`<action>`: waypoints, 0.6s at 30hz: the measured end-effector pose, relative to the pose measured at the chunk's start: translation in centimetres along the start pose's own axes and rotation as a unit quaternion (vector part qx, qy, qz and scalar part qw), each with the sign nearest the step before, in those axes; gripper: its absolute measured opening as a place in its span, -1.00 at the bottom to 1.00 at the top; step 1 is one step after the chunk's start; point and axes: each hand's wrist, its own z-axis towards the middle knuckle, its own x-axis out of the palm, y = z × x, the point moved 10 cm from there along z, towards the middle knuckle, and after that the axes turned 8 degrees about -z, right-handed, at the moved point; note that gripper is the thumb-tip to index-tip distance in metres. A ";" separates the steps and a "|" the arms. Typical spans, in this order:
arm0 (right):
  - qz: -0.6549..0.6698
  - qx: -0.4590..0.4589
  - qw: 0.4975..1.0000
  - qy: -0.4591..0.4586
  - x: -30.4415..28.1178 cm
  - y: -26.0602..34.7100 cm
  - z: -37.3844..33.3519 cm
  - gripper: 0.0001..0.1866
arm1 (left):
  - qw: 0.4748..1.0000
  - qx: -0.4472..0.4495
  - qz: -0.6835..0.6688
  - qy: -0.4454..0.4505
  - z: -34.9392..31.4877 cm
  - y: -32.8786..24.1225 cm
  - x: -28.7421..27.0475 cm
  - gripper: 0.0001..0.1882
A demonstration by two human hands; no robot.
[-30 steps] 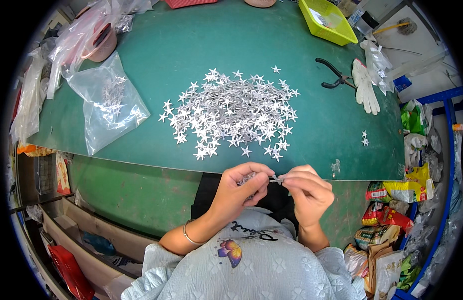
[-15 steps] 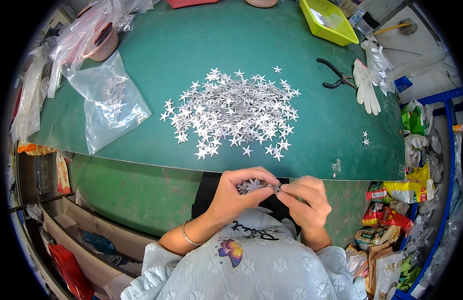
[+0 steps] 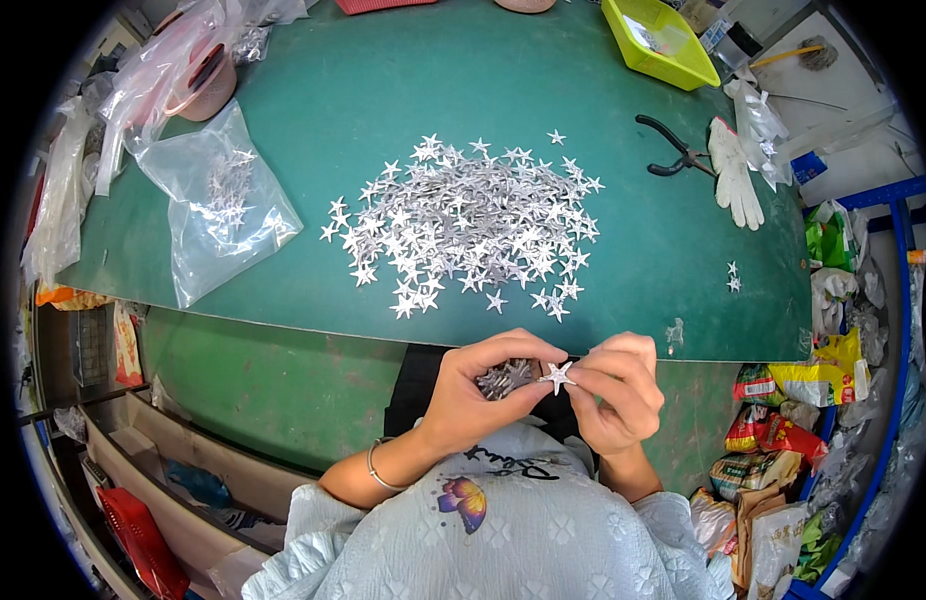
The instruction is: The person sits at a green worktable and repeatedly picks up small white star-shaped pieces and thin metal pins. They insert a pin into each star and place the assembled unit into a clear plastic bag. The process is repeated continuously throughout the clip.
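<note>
Just off the table's near edge, my left hand (image 3: 461, 400) is curled round a bunch of small silver starfish charms (image 3: 505, 378). My right hand (image 3: 620, 395) pinches a single starfish charm (image 3: 557, 377) by one side. The tips of my left thumb and forefinger meet that same charm at its other side. Ahead of both hands, a broad heap of silver starfish charms (image 3: 473, 225) lies on the green table (image 3: 363, 75), with a few strays round its rim.
To the left lies a clear plastic bag (image 3: 188, 250) with more charms in it, near a pink basket (image 3: 205, 90). On the right are black-handled pliers (image 3: 673, 150), a white glove (image 3: 735, 180) and two or so stray charms (image 3: 733, 277). A yellow-green tray (image 3: 663, 50) stands far right.
The single charm between my fingertips has turned, so its star face now shows. My hands have shifted only slightly; the heap looks the same.
</note>
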 end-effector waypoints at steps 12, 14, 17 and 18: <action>0.042 0.034 0.999 -0.002 0.0 -0.9 -0.1 -0.73 | 1.000 -0.007 -0.003 0.001 0.0 0.1 0.0 -0.74; 0.077 0.055 0.995 -0.005 0.2 -1.5 -0.3 -0.74 | 1.000 0.001 -0.001 0.002 0.0 0.0 0.1 -0.74; 0.103 0.060 0.993 -0.003 0.3 -1.6 -0.4 -0.74 | 1.000 -0.008 -0.003 -0.007 0.1 -0.1 0.1 -0.76; 0.106 0.062 0.992 -0.003 0.4 -1.7 -0.4 -0.74 | 1.000 -0.015 -0.004 -0.011 0.1 -0.1 0.1 -0.77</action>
